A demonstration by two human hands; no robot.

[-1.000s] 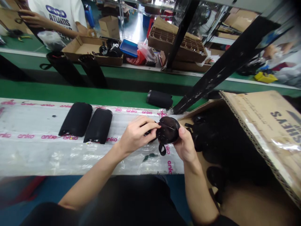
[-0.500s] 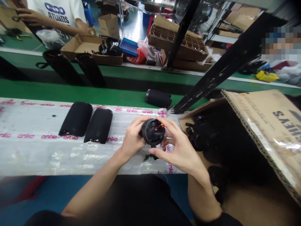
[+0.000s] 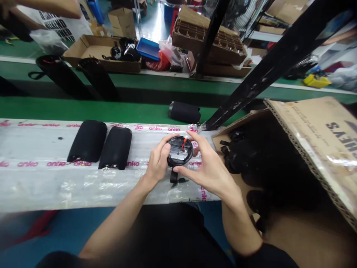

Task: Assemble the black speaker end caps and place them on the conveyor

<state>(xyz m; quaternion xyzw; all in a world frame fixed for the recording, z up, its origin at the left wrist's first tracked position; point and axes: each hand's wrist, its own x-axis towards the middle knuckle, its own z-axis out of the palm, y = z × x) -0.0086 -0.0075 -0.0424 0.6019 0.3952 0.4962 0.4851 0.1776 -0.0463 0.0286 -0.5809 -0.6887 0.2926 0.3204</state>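
Observation:
A round black part point(image 3: 180, 152) with a ribbed inside, a red wire and a small black strap is held between my two hands over the wrapped bench. My left hand point(image 3: 159, 160) grips its left edge, thumb on the rim. On the other side, the fingers and thumb of my right hand point(image 3: 208, 165) curve round its right edge. To the left, two black fabric-covered cylinders, one point(image 3: 88, 141) and another point(image 3: 116, 148), lie side by side with thin wires at their near ends.
An open carton point(image 3: 312, 149) of black parts stands at the right. A slanted black post point(image 3: 251, 83) rises behind my hands. Another black cylinder point(image 3: 184, 111) lies on the green surface. Across it are two upright black tubes, a shallow box point(image 3: 111, 65) and a person's arm.
The round part has tilted, so its ribbed inside and red wire now face up. My left thumb has come onto its rim. The view has shifted slightly.

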